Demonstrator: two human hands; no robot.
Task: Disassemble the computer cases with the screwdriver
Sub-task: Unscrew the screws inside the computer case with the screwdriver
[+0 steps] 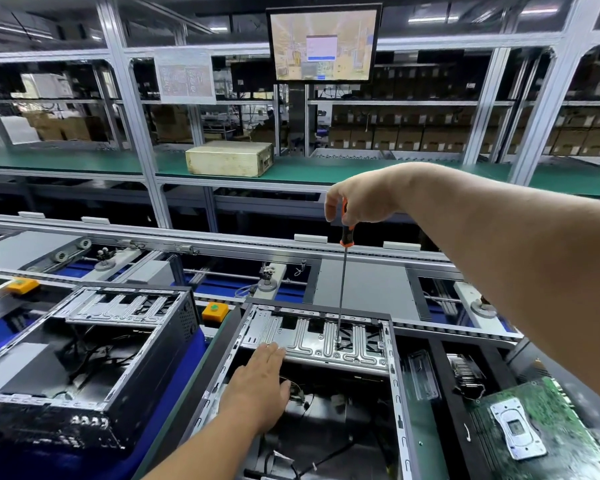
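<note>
Your right hand [362, 199] grips the long, whippy screwdriver [344, 271] high; your left hand [257, 386], fingers flat, steadies the stiff metal bracket [326, 344] beneath them.

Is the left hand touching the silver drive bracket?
Touching: the head view shows the left hand with straight fingertips resting on the silver drive bracket edge.

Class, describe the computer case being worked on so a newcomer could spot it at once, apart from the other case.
Find the conveyor line across the picture; two open computer cases sit in front of it. The worked-on case is the right-hand one, beside a green circuit board. Unlike the left case, it has a screwdriver standing upright on its silver ribbed bracket, gripped by the right hand, while the left hand rests on it.
</note>
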